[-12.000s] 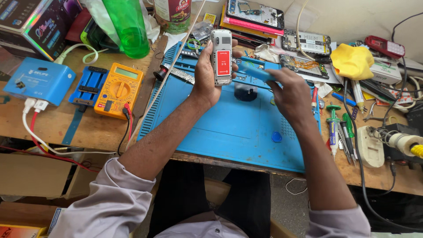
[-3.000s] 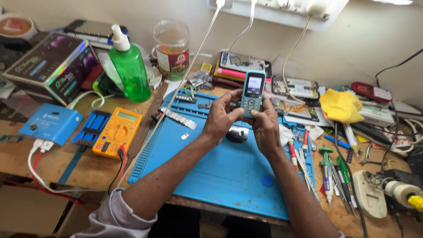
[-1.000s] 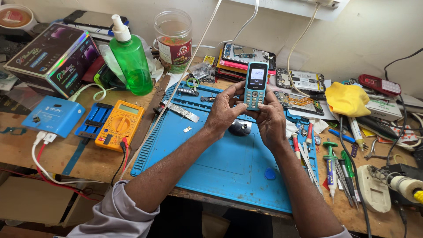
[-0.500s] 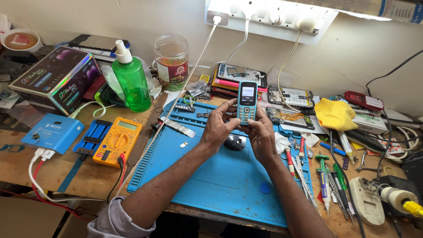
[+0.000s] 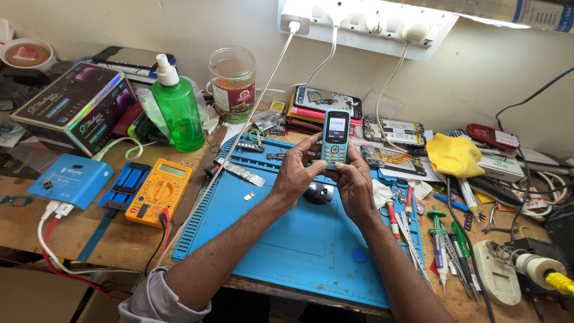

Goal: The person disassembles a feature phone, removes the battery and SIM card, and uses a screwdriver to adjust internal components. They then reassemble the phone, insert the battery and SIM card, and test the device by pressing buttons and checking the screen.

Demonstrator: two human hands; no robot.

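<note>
1. Near edge: both forearms reach in over a blue work mat (image 5: 299, 251) on the wooden surface (image 5: 42, 239); a rolled grey sleeve shows on the left arm.
2. Left of the mat: a yellow multimeter (image 5: 160, 191) and a flat blue box (image 5: 70, 179) with cables.
3. Right of the mat: screwdrivers (image 5: 441, 245) lie in a row.
4. Mid mat: the left hand (image 5: 297, 173) and right hand (image 5: 353, 182) hold a small blue keypad phone (image 5: 336, 139) upright above the mat, screen lit, facing the person. Fingers of both hands are clamped on its lower body, thumbs at the keypad.
5. Just below the hands: a small black object (image 5: 317, 192) on the mat.
6. Farther back: a green pump bottle (image 5: 177, 110), a clear jar (image 5: 232, 84), bare circuit boards (image 5: 394, 128), a yellow cloth (image 5: 454, 155).
7. On the wall: a white power strip (image 5: 365, 21) with 3 cords hanging down.
</note>
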